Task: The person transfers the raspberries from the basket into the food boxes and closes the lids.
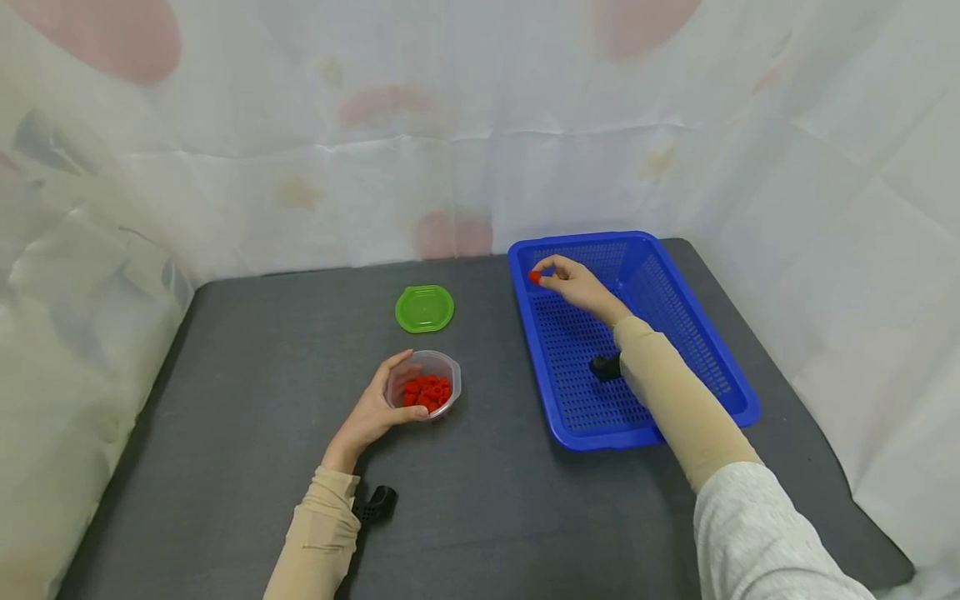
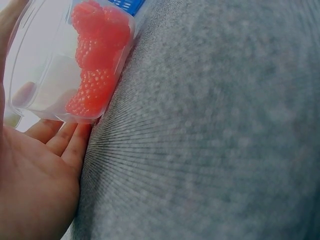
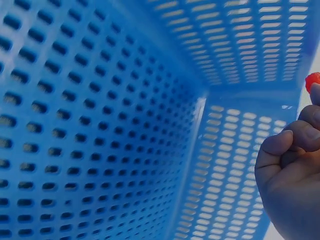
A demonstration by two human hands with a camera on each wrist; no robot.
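A clear plastic tub with several red raspberries in its bottom stands on the dark table. My left hand grips it from the left, thumb on the near side and fingers round the far side. In the left wrist view the raspberries show through the tub's wall. Over the left part of the blue basket, my right hand pinches one raspberry at the fingertips. The right wrist view has that raspberry at its right edge, above the curled fingers.
A green lid lies flat on the table behind the tub. The perforated basket fills the table's right side, its raised rim close to the right forearm. White patterned cloth hangs behind the table and at both sides.
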